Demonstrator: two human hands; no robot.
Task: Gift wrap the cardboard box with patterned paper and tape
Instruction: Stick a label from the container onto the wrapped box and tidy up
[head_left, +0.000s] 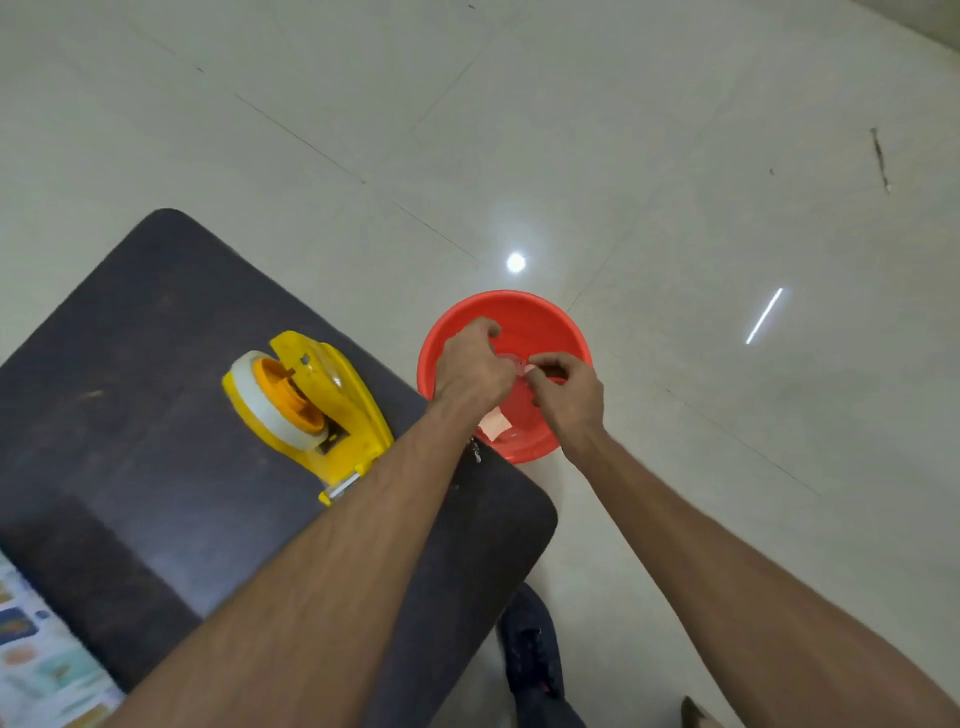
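A plain indoor room: glossy pale floor tiles (675, 156), dark table (130, 415), red plastic basin (519, 312).

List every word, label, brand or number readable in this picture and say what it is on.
No text can be read.
Yellow tape dispenser: no legible brand or label; only a small moulded mark near its top, too blurred to read.
Patterned paper: coloured shapes, perhaps print, too blurred to read.
Red basin: no lettering visible.
Dark table: no markings.
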